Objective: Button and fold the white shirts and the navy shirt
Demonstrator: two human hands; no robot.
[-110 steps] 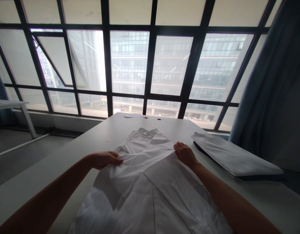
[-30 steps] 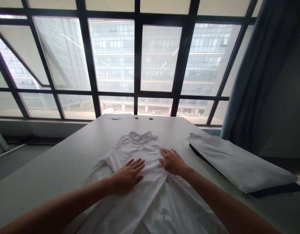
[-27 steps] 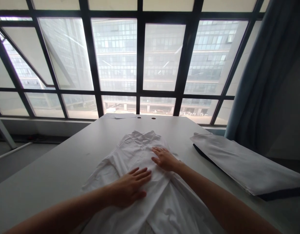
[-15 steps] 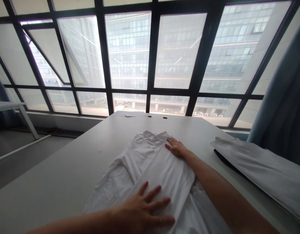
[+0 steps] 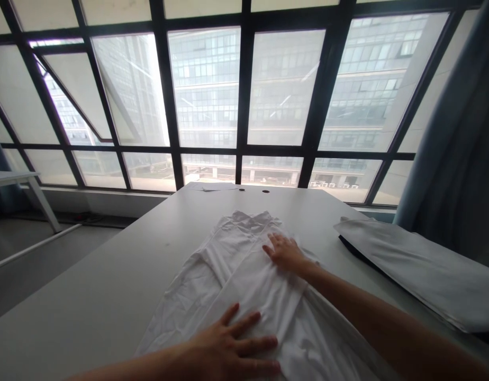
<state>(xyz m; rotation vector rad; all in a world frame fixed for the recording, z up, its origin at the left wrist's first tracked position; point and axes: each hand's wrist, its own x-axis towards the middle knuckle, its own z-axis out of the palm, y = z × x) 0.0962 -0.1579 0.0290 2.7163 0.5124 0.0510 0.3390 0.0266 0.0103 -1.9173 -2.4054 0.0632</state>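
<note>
A white shirt lies on the white table, its collar end pointing toward the windows and one side folded inward over the body. My left hand rests on the lower part of the cloth with fingers spread. Farther up, near the collar, my right hand lies on the folded part, its fingers stretched out. Neither hand grips the fabric. The shirt's near end runs out of view at the bottom.
A stack of folded white cloth with a dark layer beneath lies at the table's right. Loose paper and two dark cable holes are at the far edge. Another table stands left. Blue curtain hangs right.
My right hand has slid a little down the shirt, away from the collar. My left hand has stayed nearly in place, and the view has shifted slightly.
</note>
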